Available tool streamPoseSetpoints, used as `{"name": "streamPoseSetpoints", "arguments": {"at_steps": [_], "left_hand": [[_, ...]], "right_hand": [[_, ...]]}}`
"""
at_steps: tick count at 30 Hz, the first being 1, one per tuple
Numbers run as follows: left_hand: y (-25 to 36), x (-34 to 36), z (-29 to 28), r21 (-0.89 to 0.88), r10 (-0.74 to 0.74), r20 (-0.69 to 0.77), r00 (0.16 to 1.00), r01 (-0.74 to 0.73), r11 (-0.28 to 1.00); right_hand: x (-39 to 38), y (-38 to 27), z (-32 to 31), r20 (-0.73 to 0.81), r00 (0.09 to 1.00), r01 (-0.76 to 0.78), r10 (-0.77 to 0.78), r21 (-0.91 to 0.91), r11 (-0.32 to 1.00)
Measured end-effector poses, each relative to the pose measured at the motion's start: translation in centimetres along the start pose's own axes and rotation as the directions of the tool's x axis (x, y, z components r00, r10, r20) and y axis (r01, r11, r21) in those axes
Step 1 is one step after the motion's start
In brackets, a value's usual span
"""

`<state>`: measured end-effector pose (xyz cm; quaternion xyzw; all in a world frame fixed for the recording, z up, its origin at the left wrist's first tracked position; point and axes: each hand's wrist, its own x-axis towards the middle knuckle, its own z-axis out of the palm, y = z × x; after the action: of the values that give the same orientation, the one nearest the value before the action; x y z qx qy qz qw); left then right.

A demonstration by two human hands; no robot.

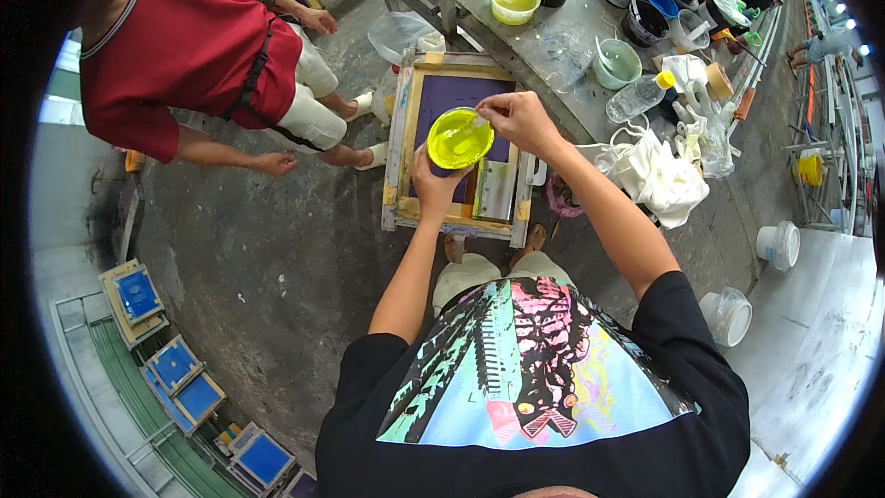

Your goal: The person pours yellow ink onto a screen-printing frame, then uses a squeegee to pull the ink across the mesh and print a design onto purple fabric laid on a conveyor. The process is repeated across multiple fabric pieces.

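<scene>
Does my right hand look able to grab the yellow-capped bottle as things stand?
Probably not just yet: your right hand is holding a pale stirrer at the yellow tub, though the way to the bottle looks free.

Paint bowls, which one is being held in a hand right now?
The bright yellow bowl, held in the left hand, with the right hand by its rim. The pale yellow bowl and the pale green bowl stand on the table instead.

Left fisheye of a head-worn pair | my remote feed faces steeply down | shirt (544, 378) close by, floor (249, 249) farther off below
</scene>
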<state>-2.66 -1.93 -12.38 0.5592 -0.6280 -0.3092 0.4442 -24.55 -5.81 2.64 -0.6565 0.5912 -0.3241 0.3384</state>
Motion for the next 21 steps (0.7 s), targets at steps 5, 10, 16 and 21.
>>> {"name": "streamPoseSetpoints", "arguments": {"at_steps": [5, 10, 16, 21], "left_hand": [[1.2, -1.8, -2.5, 0.003, 0.017, -0.044, 0.999, -0.017, 1.000], [-0.2, -3.2, -2.7, -0.097, -0.029, -0.026, 0.999, 0.026, 0.995], [-0.4, -3.9, -3.0, -0.121, -0.038, -0.011, 0.999, 0.036, 0.992], [-1.0, -4.9, -4.0, -0.093, -0.035, -0.037, 0.999, 0.031, 0.995]], "right_hand": [[-1.0, -1.3, 1.2, 0.068, 0.997, 0.044, -0.040, -0.061, 0.997], [-1.1, -1.7, 3.1, -0.111, 0.986, 0.128, -0.127, 0.008, 0.992], [-3.6, -1.6, 3.9, 0.012, 0.992, 0.123, -0.123, -0.023, 0.992], [-3.8, -1.3, 3.0, -0.119, 0.985, 0.128, -0.121, 0.049, 0.991]]}}
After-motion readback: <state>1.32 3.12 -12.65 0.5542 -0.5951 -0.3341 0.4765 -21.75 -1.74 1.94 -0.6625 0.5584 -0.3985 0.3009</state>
